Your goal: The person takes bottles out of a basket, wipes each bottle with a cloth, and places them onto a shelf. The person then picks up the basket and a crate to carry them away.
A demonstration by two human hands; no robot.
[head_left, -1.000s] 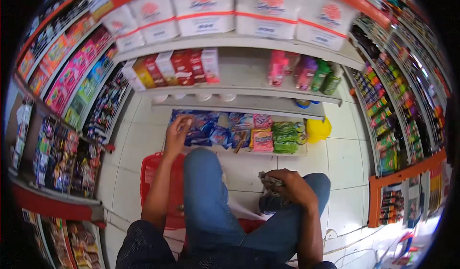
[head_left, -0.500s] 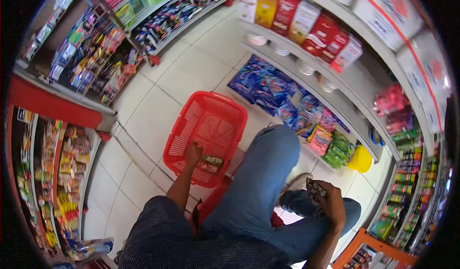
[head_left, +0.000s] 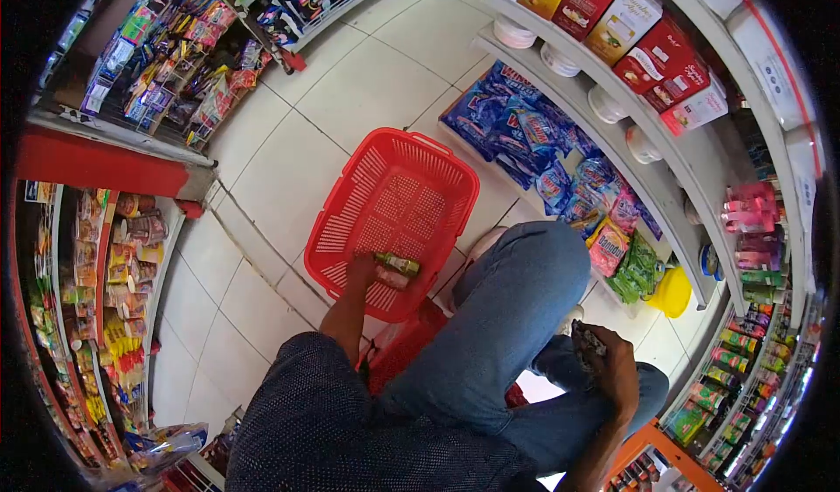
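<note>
Brought left hand [head_left: 360, 270] across from blue packets [head_left: 514, 130] into red basket [head_left: 411, 196], with fingers beside green packet [head_left: 399, 263]; cannot tell whether gripping it; hold crumpled grey bundle [head_left: 589, 348] in right hand [head_left: 616, 368], probably to free the left; see green packet lying in basket, with long axis pointing rightward, away from left hand

L hand [head_left: 360, 270] blurry, grip unclear; R hand [head_left: 615, 362] hides pt of rag [head_left: 588, 346]

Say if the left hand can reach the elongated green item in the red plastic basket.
Probably yes: left hand is beside or touching the green item; the open red basket leaves the way free.
</note>
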